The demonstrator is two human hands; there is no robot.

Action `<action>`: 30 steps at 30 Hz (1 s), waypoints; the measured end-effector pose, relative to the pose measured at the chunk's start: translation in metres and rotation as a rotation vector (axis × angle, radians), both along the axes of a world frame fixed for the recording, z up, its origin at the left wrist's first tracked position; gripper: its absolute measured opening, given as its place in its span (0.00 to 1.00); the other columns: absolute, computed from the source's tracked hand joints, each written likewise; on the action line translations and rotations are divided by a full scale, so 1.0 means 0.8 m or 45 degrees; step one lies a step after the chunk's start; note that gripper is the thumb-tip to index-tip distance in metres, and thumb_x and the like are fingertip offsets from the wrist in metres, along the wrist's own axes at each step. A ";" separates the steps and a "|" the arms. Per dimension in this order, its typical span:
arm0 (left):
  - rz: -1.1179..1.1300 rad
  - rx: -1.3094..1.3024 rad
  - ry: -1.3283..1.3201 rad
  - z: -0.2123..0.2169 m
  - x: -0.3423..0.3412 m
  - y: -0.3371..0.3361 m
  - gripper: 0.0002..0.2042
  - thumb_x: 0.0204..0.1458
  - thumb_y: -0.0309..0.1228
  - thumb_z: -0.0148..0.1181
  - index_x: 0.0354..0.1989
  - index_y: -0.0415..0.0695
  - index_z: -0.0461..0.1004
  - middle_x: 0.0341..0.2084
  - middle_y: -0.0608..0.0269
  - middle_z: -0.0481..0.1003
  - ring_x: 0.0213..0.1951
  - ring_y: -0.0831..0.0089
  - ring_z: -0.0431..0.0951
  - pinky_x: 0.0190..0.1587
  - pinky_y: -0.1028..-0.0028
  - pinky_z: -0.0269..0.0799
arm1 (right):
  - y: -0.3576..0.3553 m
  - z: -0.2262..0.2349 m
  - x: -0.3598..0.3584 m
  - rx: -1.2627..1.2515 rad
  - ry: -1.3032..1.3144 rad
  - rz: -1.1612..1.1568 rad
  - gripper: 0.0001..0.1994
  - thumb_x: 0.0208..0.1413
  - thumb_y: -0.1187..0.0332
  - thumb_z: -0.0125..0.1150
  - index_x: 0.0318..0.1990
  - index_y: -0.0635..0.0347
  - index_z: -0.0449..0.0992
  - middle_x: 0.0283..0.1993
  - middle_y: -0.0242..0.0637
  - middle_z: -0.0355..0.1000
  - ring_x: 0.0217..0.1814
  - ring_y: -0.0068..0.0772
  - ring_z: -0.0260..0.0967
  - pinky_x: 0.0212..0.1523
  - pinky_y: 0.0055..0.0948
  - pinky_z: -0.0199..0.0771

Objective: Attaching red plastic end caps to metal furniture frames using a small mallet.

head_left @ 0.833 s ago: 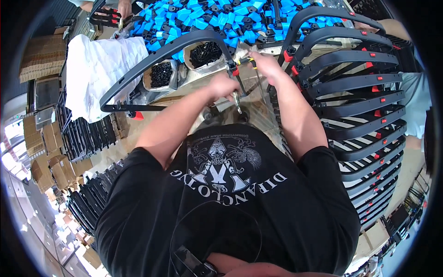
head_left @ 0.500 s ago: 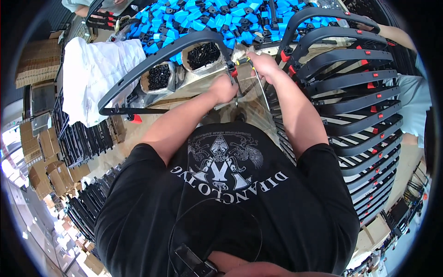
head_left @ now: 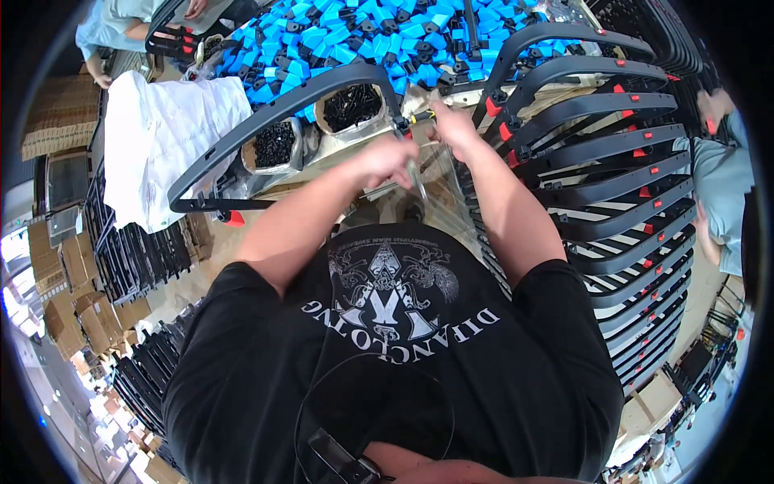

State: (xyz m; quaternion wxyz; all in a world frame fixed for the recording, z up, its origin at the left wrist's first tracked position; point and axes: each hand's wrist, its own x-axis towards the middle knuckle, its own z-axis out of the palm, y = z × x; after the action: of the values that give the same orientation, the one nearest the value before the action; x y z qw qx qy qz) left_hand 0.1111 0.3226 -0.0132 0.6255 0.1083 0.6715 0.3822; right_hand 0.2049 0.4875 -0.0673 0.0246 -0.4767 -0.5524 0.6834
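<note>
The long curved black frame (head_left: 274, 113) arcs leftward across the surface, its right end just before the right hand (head_left: 451, 129), which grips a screwdriver (head_left: 421, 117), the left hand (head_left: 387, 161) closed slightly nearer the body.

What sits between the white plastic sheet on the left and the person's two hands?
In the head view, two open containers of small black screws sit there, under the curved black frame arching from the left hand.

Worktop: a wooden worktop (head_left: 379, 165) heaped with blue plastic parts (head_left: 339, 36).
Left: stacked cardboard boxes (head_left: 60, 121), a white plastic sheet (head_left: 157, 137).
Right: a row of black curved frames (head_left: 621, 210).
Light: bright, even.
</note>
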 end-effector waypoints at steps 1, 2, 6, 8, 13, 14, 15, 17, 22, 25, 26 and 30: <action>0.311 0.227 -0.555 0.002 -0.025 -0.009 0.11 0.54 0.36 0.59 0.34 0.40 0.76 0.22 0.68 0.74 0.20 0.73 0.74 0.26 0.71 0.72 | -0.005 -0.003 -0.001 -0.016 0.079 -0.030 0.28 0.64 0.47 0.53 0.40 0.73 0.76 0.33 0.47 0.78 0.30 0.37 0.75 0.36 0.41 0.74; 0.551 0.234 -1.374 0.015 -0.048 -0.012 0.09 0.55 0.36 0.60 0.31 0.42 0.75 0.21 0.69 0.73 0.20 0.76 0.71 0.25 0.74 0.69 | -0.010 -0.009 0.000 -0.033 0.154 -0.076 0.30 0.64 0.46 0.53 0.43 0.75 0.76 0.36 0.49 0.79 0.33 0.40 0.76 0.39 0.42 0.75; -0.344 0.245 0.437 -0.040 -0.001 -0.019 0.15 0.55 0.39 0.59 0.33 0.36 0.78 0.26 0.53 0.81 0.25 0.66 0.83 0.25 0.67 0.77 | -0.005 -0.029 -0.006 0.400 -0.058 -0.076 0.32 0.64 0.46 0.54 0.51 0.77 0.73 0.41 0.52 0.79 0.38 0.47 0.77 0.43 0.43 0.75; -0.325 0.143 0.388 -0.038 0.000 -0.021 0.14 0.55 0.38 0.59 0.35 0.36 0.77 0.28 0.53 0.81 0.26 0.66 0.83 0.28 0.67 0.78 | -0.008 0.015 -0.010 0.099 -0.197 0.061 0.33 0.61 0.49 0.60 0.56 0.79 0.70 0.44 0.53 0.79 0.41 0.48 0.78 0.47 0.42 0.75; 0.078 0.126 -0.312 -0.001 -0.011 -0.012 0.11 0.58 0.33 0.58 0.39 0.35 0.74 0.28 0.58 0.77 0.29 0.69 0.81 0.35 0.70 0.80 | -0.029 0.003 0.000 0.378 -0.020 -0.013 0.30 0.54 0.52 0.71 0.47 0.77 0.75 0.41 0.52 0.79 0.40 0.40 0.78 0.41 0.40 0.74; 0.143 0.211 -0.391 -0.002 -0.008 -0.014 0.11 0.57 0.33 0.58 0.38 0.37 0.75 0.28 0.59 0.78 0.30 0.68 0.81 0.34 0.70 0.79 | -0.030 0.002 0.000 0.380 0.049 -0.069 0.28 0.52 0.52 0.73 0.43 0.76 0.77 0.39 0.51 0.79 0.39 0.37 0.77 0.38 0.39 0.74; 0.208 0.295 -0.470 -0.003 -0.005 -0.015 0.10 0.57 0.34 0.59 0.38 0.38 0.75 0.28 0.59 0.79 0.31 0.67 0.82 0.33 0.69 0.78 | -0.027 0.002 0.004 0.267 0.065 -0.042 0.26 0.52 0.51 0.73 0.36 0.74 0.79 0.35 0.47 0.80 0.35 0.35 0.77 0.36 0.38 0.73; -0.217 0.207 0.103 -0.014 -0.005 -0.013 0.11 0.56 0.36 0.60 0.37 0.38 0.76 0.30 0.57 0.81 0.31 0.64 0.83 0.34 0.66 0.78 | -0.027 0.023 -0.001 0.296 0.027 0.018 0.26 0.52 0.51 0.73 0.36 0.74 0.79 0.34 0.47 0.80 0.34 0.34 0.76 0.35 0.39 0.73; -0.239 -0.048 0.093 -0.021 -0.005 -0.005 0.14 0.56 0.36 0.61 0.37 0.35 0.77 0.31 0.51 0.82 0.25 0.62 0.83 0.31 0.66 0.81 | -0.030 0.034 -0.003 0.360 -0.064 0.054 0.28 0.54 0.52 0.72 0.42 0.78 0.79 0.36 0.45 0.79 0.35 0.30 0.73 0.37 0.36 0.72; 0.435 0.375 -0.945 -0.011 -0.031 -0.008 0.10 0.56 0.32 0.59 0.36 0.36 0.76 0.26 0.58 0.79 0.24 0.66 0.82 0.28 0.70 0.81 | -0.022 0.026 -0.004 0.336 -0.001 0.053 0.30 0.53 0.50 0.72 0.43 0.79 0.78 0.38 0.50 0.79 0.37 0.36 0.76 0.39 0.38 0.74; 0.478 0.384 -0.723 0.003 -0.017 -0.006 0.11 0.55 0.32 0.59 0.35 0.35 0.75 0.24 0.60 0.79 0.22 0.65 0.81 0.28 0.69 0.80 | -0.024 0.027 -0.002 0.335 -0.047 0.041 0.31 0.52 0.49 0.72 0.42 0.77 0.79 0.39 0.53 0.80 0.39 0.42 0.79 0.40 0.40 0.75; -0.485 0.132 0.614 -0.022 0.008 -0.002 0.15 0.54 0.36 0.59 0.35 0.32 0.77 0.25 0.56 0.80 0.22 0.62 0.81 0.27 0.67 0.81 | -0.017 -0.008 0.002 0.376 -0.019 0.076 0.34 0.51 0.49 0.73 0.46 0.80 0.74 0.43 0.55 0.78 0.43 0.41 0.78 0.42 0.38 0.75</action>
State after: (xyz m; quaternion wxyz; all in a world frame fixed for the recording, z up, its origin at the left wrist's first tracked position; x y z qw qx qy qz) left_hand 0.1174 0.3212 -0.0304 0.5023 0.3513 0.7478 0.2552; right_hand 0.2067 0.4738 -0.0737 0.0699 -0.4564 -0.6610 0.5915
